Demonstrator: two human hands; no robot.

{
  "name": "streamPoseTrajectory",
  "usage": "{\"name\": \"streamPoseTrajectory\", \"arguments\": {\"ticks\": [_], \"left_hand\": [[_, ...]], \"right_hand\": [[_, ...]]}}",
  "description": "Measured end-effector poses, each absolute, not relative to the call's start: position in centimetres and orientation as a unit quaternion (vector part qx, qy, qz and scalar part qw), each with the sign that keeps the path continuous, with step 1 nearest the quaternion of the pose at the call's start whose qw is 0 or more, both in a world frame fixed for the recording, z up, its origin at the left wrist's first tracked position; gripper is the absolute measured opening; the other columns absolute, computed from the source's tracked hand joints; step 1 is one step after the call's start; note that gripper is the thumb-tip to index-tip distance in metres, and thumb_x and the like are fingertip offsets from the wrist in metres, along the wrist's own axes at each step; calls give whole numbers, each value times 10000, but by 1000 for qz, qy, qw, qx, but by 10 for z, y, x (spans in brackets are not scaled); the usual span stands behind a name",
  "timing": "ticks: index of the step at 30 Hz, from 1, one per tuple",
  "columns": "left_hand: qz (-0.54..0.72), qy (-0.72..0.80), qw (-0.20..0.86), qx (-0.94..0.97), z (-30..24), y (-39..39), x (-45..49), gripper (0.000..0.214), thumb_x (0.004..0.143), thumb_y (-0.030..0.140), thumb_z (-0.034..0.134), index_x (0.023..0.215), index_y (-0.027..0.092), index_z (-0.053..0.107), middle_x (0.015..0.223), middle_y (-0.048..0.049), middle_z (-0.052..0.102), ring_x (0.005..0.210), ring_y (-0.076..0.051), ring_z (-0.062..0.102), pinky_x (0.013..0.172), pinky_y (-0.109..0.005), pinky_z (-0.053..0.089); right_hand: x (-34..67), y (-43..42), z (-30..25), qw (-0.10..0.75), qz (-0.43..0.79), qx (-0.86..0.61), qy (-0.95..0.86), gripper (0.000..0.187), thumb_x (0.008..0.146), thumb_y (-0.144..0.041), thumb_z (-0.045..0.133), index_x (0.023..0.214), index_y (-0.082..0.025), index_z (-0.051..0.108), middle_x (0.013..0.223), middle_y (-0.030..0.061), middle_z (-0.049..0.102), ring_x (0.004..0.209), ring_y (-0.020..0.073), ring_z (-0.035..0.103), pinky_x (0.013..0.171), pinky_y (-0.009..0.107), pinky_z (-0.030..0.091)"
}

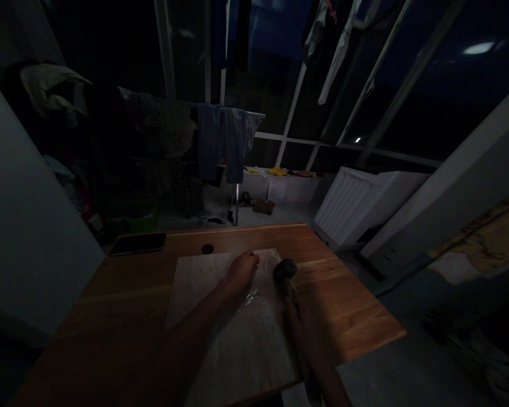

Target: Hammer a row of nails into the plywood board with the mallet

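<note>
Nails (251, 298), seemingly, beside left hand (242, 270)

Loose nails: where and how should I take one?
Probably best pinched mid-length from above, across its shank: the loose nails are thin and lie slantwise on the board. The left hand is nearest; the right hand holds the hammer.
</note>
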State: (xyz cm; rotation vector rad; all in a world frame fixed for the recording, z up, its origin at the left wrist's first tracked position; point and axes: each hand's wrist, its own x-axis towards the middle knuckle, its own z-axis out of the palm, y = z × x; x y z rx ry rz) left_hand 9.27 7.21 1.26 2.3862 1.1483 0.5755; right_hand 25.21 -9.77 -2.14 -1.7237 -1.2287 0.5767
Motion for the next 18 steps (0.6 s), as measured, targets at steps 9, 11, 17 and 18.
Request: {"name": "streamPoseTrajectory", "arguments": {"ticks": [9,11,17,18], "left_hand": [[337,397,299,799,-22,78,94,262,934,167,569,1121,168,752,1086,-89,739,1004,-194,675,993,-316,497],[343,412,316,783,-22,81,94,287,914,155,585,1157,166,738,1053,-73,756,950,-183,684,955,-308,512],[342,435,362,750,-20,82,95,300,879,173,596,1158,156,705,864,-12,749,806,-154,684,814,-258,523],[340,437,364,749,-19,82,95,299,878,175,593,1156,158,703,856,-11,748,804,-155,685,813,-260,523]], "right_hand": [[251,-97,-21,463,237,-686,-509,691,999,-596,432,1523,-154,516,1563,163,533,1467,316,478,1241,524,344],[250,-98,-19,464,238,-683,-511,681,1003,-585,430,1534,-164,505,1577,150,520,1473,306,471,1245,513,341],[249,-93,-1,469,225,-669,-531,611,1001,-561,456,1451,-176,606,1431,137,666,1323,316,626,1128,466,488],[248,-90,3,463,215,-672,-536,603,1003,-560,449,1435,-178,624,1388,133,697,1274,318,661,1081,451,525]]}}
